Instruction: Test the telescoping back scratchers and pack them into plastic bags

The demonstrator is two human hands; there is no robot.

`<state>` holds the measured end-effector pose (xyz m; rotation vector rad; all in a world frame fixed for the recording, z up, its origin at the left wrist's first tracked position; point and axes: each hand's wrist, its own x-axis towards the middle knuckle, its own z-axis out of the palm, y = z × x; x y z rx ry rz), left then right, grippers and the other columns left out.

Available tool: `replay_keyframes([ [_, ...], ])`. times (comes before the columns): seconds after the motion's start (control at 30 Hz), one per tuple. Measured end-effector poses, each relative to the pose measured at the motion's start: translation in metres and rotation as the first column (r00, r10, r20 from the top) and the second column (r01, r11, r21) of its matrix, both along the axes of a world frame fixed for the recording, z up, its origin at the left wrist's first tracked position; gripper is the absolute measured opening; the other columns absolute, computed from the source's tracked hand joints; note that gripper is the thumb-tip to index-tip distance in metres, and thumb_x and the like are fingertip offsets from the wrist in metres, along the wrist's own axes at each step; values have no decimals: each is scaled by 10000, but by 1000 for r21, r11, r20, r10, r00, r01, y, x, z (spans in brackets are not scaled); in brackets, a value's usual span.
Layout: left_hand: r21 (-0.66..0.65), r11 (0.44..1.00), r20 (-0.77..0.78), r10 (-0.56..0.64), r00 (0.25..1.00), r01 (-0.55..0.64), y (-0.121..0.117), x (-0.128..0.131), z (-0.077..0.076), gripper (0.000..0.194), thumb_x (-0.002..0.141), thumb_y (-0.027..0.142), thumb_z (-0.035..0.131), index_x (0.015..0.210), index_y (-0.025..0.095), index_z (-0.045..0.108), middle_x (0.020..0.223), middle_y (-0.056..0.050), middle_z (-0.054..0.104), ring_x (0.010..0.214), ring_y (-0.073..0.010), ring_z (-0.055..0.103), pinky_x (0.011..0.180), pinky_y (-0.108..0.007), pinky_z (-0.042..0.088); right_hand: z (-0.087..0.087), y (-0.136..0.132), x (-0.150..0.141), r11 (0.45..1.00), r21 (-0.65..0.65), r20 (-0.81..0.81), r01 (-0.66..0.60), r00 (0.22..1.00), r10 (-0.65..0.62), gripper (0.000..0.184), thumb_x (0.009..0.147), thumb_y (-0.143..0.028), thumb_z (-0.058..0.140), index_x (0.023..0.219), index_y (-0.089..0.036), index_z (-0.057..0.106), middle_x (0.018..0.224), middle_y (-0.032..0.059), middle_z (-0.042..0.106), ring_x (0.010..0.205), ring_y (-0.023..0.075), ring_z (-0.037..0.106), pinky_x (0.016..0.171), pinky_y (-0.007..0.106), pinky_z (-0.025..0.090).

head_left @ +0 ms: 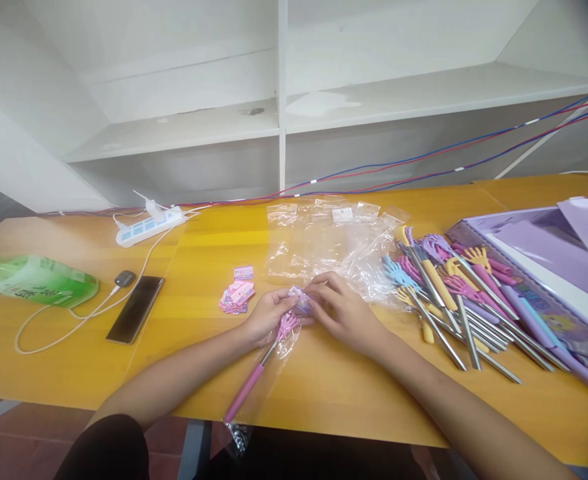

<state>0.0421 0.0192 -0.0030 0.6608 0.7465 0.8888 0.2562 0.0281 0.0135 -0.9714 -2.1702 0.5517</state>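
Near the table's front edge, a pink back scratcher (247, 393) with a hand-shaped head and metal shaft lies slanted inside a long clear plastic bag (288, 348). My left hand (267, 319) pinches the bag's upper end, just above the scratcher's head. From the other side, my right hand (345, 315) has its fingers bent and closed on the same end. Something purplish shows through the plastic between my fingers, too blurred to name. Left of my hands sits a small pile of pink and purple printed cards (237, 297).
Clear plastic bags (324, 243) lie behind my hands. At right are many back scratchers (454, 293) beside an open purple box (539, 233). To the left are a phone (135, 310), a green bottle (41, 280), a power strip (150, 227) and a white cable (81, 328).
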Motion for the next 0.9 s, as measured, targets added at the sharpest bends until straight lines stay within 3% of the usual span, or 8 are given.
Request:
replay_keyframes([
  [0.17, 11, 1000, -25, 28, 999, -27, 1, 0, -3, 460, 798, 441, 941, 1077, 105, 795, 1027, -134, 815, 910, -222, 778, 916, -384, 649, -3, -1, 0, 993, 114, 191, 5, 981, -27, 311, 1071, -322, 553, 1354, -212, 622, 1308, 152, 613, 994, 234, 698, 804, 407, 618],
  [0.3, 40, 999, -60, 38, 997, -36, 2, 0, -8, 469, 805, 444, 937, 1087, 96, 794, 1019, -130, 810, 898, -202, 770, 905, -338, 636, -3, -1, 1, 992, 122, 223, -14, 975, -14, 327, 1070, -360, 561, 1354, -207, 619, 1304, 159, 634, 1001, 250, 712, 817, 428, 631],
  [0.43, 14, 1000, -26, 6, 1000, -5, 1, -2, -6, 460, 829, 451, 919, 1102, 109, 779, 1049, -135, 802, 942, -230, 777, 952, -418, 647, -5, 2, 1, 997, 73, 157, 8, 987, -19, 259, 1091, -320, 529, 1317, -240, 627, 1257, 129, 675, 1039, 244, 721, 871, 429, 628],
  [0.6, -3, 1000, -22, -9, 1000, 9, 0, -2, -2, 487, 810, 467, 932, 1092, 103, 775, 1062, -150, 802, 949, -268, 792, 982, -506, 646, -9, 4, -2, 993, 3, -87, 120, 989, -119, 320, 1062, -241, 565, 1382, -245, 565, 1077, 68, 725, 856, 190, 709, 787, 373, 614],
  [0.73, 4, 1000, -12, 13, 1000, -13, 0, -1, -4, 442, 818, 449, 928, 1066, 114, 782, 1008, -110, 798, 944, -239, 780, 973, -473, 653, -6, -1, -6, 994, 91, -119, 61, 992, -50, 167, 1058, -191, 577, 1175, -249, 682, 1056, 67, 704, 955, 192, 690, 838, 368, 590],
  [0.9, 3, 999, -6, 46, 999, -46, -1, 0, -3, 414, 795, 425, 948, 1013, 114, 785, 972, -91, 800, 910, -212, 769, 929, -418, 660, -7, -6, -11, 981, 191, -96, 43, 995, -25, 213, 1031, -153, 608, 1173, -257, 727, 1031, 69, 664, 944, 191, 649, 794, 353, 563],
])
